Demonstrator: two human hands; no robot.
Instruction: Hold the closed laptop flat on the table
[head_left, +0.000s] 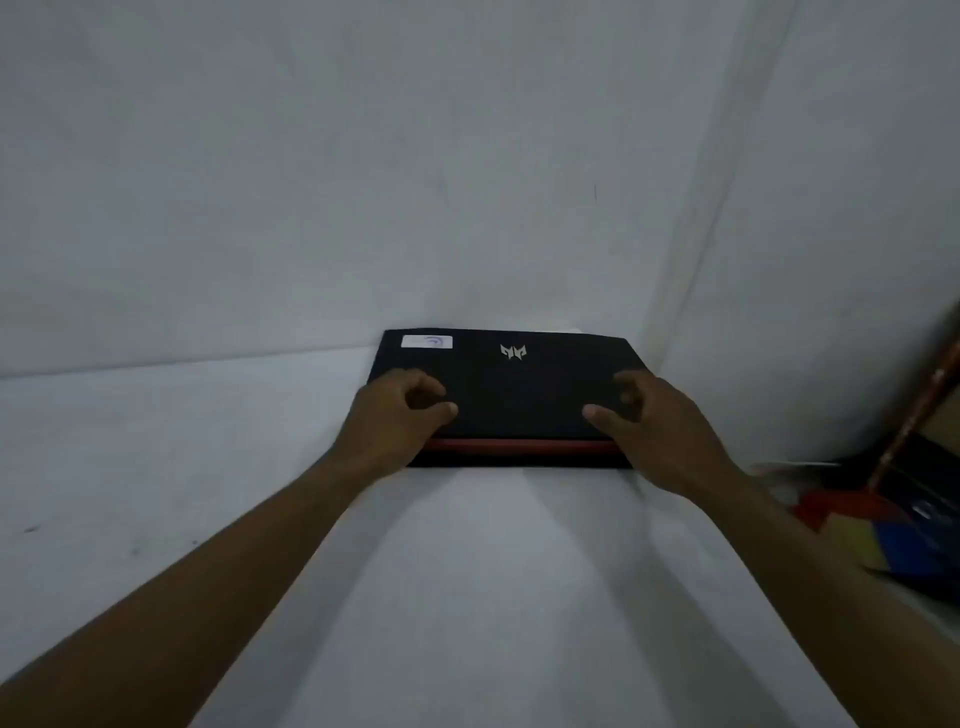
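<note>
Closed black laptop (511, 395) lies flat on white surface (467, 597), pushed against wall (363, 182). Left hand (400, 421) grips its left edge, fingers curled on lid; right hand (649, 421) likewise at right edge.

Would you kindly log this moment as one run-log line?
laptop: closed, flat on white surface | left hand: curled at left edge | right hand: curled at right edge
</note>
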